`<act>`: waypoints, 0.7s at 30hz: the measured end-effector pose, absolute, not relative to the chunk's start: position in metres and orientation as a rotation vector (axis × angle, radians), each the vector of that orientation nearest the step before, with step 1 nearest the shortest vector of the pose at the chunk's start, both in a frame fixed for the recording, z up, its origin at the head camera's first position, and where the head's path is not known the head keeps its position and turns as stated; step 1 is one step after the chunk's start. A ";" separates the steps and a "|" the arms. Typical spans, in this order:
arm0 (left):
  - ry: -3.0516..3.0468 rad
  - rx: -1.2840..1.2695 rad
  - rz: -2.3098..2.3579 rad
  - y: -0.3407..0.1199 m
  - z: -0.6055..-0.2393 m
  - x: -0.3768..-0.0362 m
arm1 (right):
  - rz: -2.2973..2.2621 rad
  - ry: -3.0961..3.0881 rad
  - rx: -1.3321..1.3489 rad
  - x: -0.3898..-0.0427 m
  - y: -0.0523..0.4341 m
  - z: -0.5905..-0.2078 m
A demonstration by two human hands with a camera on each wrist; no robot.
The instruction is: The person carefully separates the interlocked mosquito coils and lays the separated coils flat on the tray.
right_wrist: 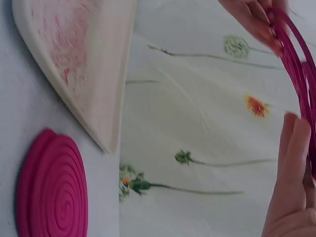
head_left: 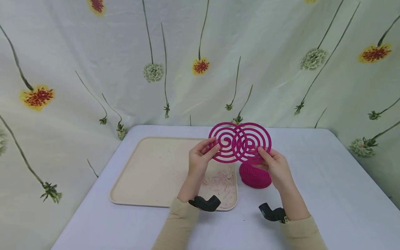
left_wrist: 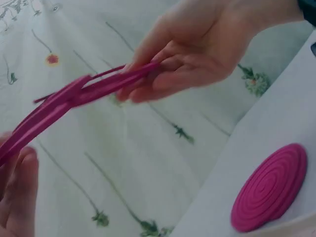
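Two thin pink spiral coils (head_left: 240, 141), partly interlocked and overlapping in the middle, are held upright above the table. My left hand (head_left: 215, 146) pinches the left coil's edge between thumb and fingers. On the other side my right hand (head_left: 260, 153) pinches the lower edge of the right coil. In the left wrist view the coils (left_wrist: 74, 96) appear edge-on; the right wrist view shows them (right_wrist: 296, 59) the same way. Below the hands a stack of pink coils (head_left: 255, 175) lies flat on the table.
A beige tray (head_left: 125, 173) with pink crumbs (head_left: 220, 182) lies on the left half of the white table (head_left: 328, 187), its right edge next to the stack. A flowered cloth (head_left: 125, 69) hangs behind.
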State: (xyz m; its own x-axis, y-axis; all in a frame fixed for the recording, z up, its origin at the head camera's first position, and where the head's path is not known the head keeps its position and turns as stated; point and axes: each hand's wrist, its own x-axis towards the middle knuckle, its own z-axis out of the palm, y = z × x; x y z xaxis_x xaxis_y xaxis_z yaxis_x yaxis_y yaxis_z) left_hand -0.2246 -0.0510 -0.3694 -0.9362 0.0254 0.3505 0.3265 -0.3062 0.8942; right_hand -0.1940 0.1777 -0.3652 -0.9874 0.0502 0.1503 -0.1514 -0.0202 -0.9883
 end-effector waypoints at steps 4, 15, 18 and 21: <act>-1.977 -0.855 -2.312 -0.073 -0.366 -0.227 | 2.101 -2.318 0.351 -0.192 0.202 -0.359; -2.335 -1.237 -2.178 -0.093 -0.359 -0.223 | 2.033 -2.627 0.779 -0.193 0.223 -0.360; -2.332 -1.168 -2.192 -0.091 -0.358 -0.222 | 2.014 -2.625 0.723 -0.193 0.219 -0.358; -2.313 -1.101 -2.208 -0.089 -0.358 -0.222 | 2.031 -2.598 0.648 -0.191 0.216 -0.356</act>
State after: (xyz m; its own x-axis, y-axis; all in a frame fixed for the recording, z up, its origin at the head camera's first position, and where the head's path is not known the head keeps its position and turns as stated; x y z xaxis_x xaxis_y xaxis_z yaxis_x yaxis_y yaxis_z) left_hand -0.2219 -0.0886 -0.3579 -0.7623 0.5943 0.2561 0.2835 -0.0491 0.9577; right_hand -0.1914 0.2161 -0.3561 -0.9027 -0.4256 0.0624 -0.1632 0.2046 -0.9651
